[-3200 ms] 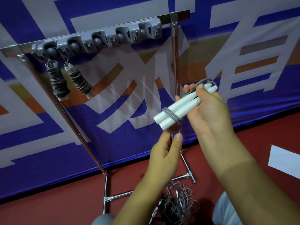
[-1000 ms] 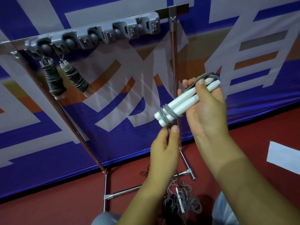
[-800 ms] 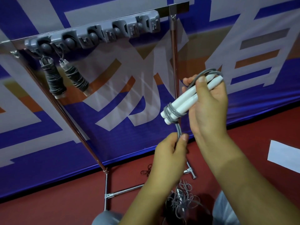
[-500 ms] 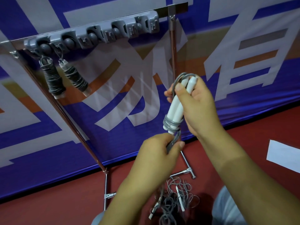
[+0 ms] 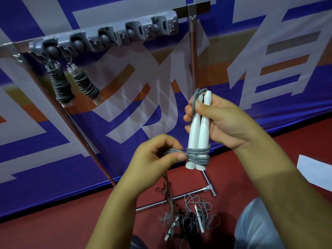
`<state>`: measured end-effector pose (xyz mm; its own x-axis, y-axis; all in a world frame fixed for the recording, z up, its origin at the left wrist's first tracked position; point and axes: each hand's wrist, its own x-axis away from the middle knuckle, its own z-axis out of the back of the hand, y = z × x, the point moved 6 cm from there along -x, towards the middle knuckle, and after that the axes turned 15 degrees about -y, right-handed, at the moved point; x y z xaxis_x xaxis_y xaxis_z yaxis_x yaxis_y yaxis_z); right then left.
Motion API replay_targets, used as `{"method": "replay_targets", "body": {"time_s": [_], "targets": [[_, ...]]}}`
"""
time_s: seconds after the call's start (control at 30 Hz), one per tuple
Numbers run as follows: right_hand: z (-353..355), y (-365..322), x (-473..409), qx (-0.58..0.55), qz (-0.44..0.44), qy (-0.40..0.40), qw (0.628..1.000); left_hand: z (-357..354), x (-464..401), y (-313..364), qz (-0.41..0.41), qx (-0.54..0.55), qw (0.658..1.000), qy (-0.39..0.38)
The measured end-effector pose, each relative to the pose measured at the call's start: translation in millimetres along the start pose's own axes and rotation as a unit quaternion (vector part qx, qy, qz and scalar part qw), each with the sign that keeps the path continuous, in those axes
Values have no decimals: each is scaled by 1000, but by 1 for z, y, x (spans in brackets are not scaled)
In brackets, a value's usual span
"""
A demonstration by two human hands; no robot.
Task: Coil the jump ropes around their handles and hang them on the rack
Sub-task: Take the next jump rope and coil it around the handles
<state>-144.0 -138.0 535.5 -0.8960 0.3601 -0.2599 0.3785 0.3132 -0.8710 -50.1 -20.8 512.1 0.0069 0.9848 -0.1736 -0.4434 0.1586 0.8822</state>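
Right hand (image 5: 221,123) grips a pair of upright white handles (image 5: 198,130), thumb across them; left hand (image 5: 156,157) pinches the grey rope (image 5: 197,155) just beside their lower ends.

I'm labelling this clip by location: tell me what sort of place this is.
Probably a sports hall or gym. A red sports-type floor, a big blue printed banner along the wall, and a metal rack already holding two coiled jump ropes point to it.
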Motion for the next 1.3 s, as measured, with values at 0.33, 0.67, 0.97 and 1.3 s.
{"method": "replay_targets", "body": {"time_s": [0.33,0.67,0.97,1.3], "targets": [[12,5,-1,-9,-5,52,999,8,-3,3,-34,98,993,65],[12,17,-3,168,-20,158,973,5,-5,20,-59,-2,992,110],[6,13,-3,-174,3,54,983,5,-4,-28,-74,206,965,144],[16,20,3,-324,146,258,899,-26,-23,-32,-8,290,927,240]]}}
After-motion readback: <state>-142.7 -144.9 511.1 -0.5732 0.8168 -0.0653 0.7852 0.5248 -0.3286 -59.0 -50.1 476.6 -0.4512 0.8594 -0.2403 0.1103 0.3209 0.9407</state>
